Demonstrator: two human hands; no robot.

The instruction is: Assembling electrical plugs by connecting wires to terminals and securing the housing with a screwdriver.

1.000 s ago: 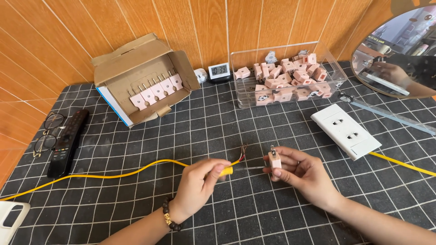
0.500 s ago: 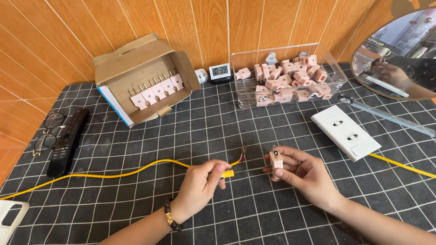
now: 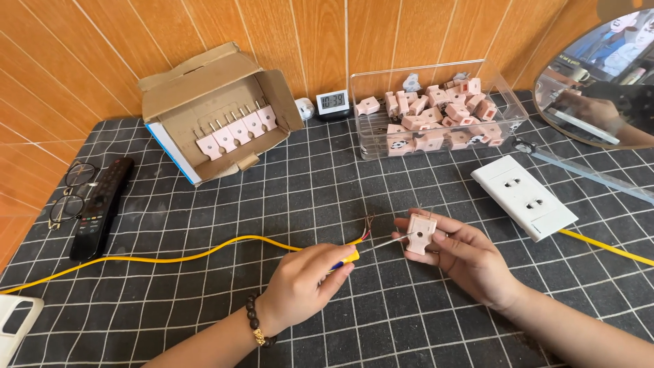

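My left hand (image 3: 303,283) grips a small screwdriver (image 3: 349,257) with a yellow and blue handle. Its metal shaft points right and its tip touches a pink plug (image 3: 421,233). My right hand (image 3: 470,262) pinches that plug between thumb and fingers just above the black grid mat (image 3: 286,184). A yellow cable (image 3: 204,252) runs in from the left edge and passes under my left hand. Its stripped wire ends (image 3: 368,226) stick up just left of the plug, not touching it.
An open cardboard box (image 3: 204,88) of pink plugs stands at the back left, and a clear bin (image 3: 507,112) of several more at the back right. A small digital clock (image 3: 333,102) sits between them. A white socket plate (image 3: 524,197), ruler (image 3: 593,177), mirror (image 3: 599,75), remote (image 3: 102,204) and glasses (image 3: 68,197) lie around.
My right hand has turned the plug and lifted it slightly. The screwdriver tip has come up against the plug. The cable has stayed in place.
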